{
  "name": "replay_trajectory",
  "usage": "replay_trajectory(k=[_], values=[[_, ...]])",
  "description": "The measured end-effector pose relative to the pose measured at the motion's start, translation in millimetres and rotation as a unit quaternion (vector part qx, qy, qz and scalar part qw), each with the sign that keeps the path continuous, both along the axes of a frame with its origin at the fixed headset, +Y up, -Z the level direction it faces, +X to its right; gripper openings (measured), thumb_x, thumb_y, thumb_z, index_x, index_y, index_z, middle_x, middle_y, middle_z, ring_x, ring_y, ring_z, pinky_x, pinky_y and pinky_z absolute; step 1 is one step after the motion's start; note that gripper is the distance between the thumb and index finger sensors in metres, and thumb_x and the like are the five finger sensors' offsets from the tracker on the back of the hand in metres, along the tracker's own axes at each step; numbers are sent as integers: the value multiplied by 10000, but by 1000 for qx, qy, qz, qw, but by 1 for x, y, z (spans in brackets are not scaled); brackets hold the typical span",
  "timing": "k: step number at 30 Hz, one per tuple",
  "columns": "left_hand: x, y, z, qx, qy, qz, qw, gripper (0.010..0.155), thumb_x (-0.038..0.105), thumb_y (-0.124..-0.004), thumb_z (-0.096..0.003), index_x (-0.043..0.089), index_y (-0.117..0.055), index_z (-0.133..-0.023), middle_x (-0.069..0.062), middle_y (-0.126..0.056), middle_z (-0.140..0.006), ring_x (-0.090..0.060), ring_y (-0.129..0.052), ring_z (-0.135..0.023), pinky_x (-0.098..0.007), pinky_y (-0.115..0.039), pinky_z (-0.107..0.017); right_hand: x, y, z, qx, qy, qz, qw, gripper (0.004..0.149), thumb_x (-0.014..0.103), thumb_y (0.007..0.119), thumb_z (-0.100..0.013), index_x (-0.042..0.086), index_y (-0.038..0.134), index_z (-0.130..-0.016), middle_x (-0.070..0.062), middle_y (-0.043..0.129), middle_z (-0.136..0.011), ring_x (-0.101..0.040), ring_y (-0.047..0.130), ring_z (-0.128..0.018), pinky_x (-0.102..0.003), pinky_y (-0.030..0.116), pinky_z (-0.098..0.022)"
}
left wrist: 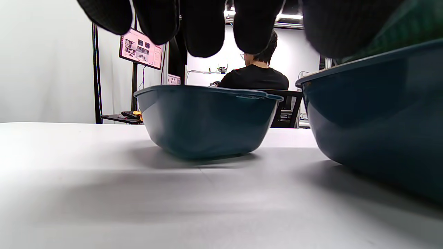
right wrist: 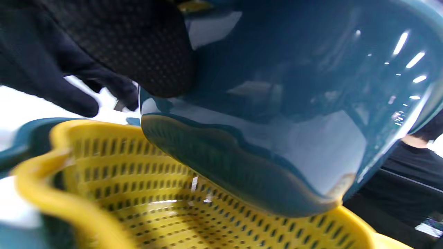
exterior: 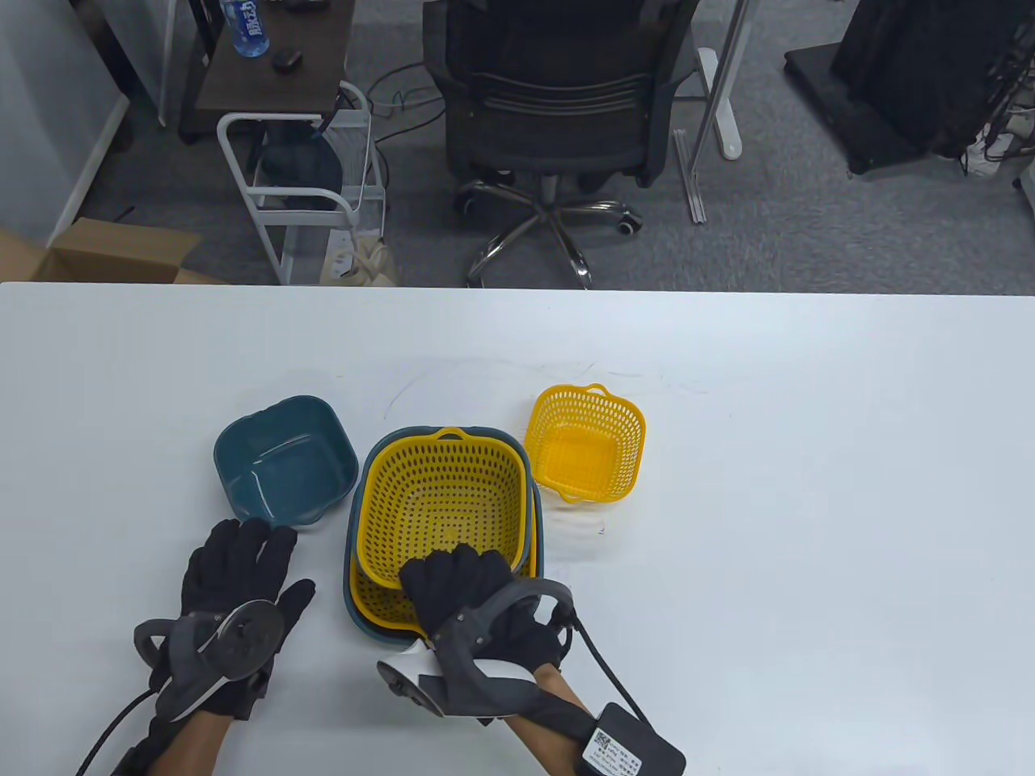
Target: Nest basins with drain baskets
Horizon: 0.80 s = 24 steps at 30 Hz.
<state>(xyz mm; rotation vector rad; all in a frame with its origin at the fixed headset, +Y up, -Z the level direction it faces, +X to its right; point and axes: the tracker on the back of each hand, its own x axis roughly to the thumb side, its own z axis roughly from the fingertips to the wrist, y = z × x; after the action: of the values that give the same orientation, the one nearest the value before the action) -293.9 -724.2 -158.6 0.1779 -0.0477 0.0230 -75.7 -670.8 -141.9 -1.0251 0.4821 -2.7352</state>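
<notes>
A small teal basin (exterior: 283,461) stands empty at the left; it also shows in the left wrist view (left wrist: 207,121). My left hand (exterior: 247,558) lies flat and open on the table just in front of it, holding nothing. My right hand (exterior: 454,570) grips the near rim of a medium teal basin (exterior: 527,473) with a yellow drain basket (exterior: 441,501) inside it. This pair sits tilted in a larger yellow basket (exterior: 380,605), which is nested in a large teal basin (exterior: 354,618). The right wrist view shows the held basin's underside (right wrist: 277,121) above the larger basket (right wrist: 166,193). A small yellow basket (exterior: 584,440) stands alone to the right.
The white table (exterior: 808,501) has its far edge beyond the basins. An office chair (exterior: 558,121) and a white cart (exterior: 299,194) stand on the floor behind it. The large basin's wall (left wrist: 380,121) fills the right of the left wrist view.
</notes>
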Motion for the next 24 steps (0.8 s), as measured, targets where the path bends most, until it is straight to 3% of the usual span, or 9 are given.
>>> replay_trajectory(k=[9, 14, 20, 24], values=[[1, 0, 1, 5, -5, 2, 1000, 737, 624, -741, -441, 286, -603, -1080, -83, -614, -1183, -447, -571, -1086, -614, -552, -755, -8, -23, -4, -61, -2, 20, 998, 518, 257, 917, -418, 148, 742, -893, -64, 883, -812, -287, 956, -690, -430, 893, -474], [0, -1, 1, -1, -4, 2, 1000, 738, 624, -742, -441, 287, -600, -1082, -84, -615, -1183, -446, -570, -1087, -614, -552, -756, -2, -25, -17, -155, -23, 11, 988, 554, 259, 880, -445, 139, 697, -954, -112, 819, -914, -366, 876, -798, -507, 828, -555], [0, -1, 1, -3, -3, 2, 1000, 739, 625, -744, -440, 289, -597, -1082, -82, -610, -1185, -448, -567, -1087, -613, -552, -756, 16, -15, -40, -335, -50, -49, 940, 678, 294, 900, -443, 121, 606, -1029, -185, 673, -1041, -472, 711, -922, -599, 712, -639], [0, -1, 0, -6, -3, 2, 1000, 741, 625, -744, -440, 288, -597, -1083, -83, -609, -1185, -448, -567, -1087, -614, -550, -757, 32, -7, -56, -400, -42, -109, 909, 724, 312, 922, -430, 113, 586, -1039, -208, 630, -1060, -498, 659, -942, -617, 681, -653]])
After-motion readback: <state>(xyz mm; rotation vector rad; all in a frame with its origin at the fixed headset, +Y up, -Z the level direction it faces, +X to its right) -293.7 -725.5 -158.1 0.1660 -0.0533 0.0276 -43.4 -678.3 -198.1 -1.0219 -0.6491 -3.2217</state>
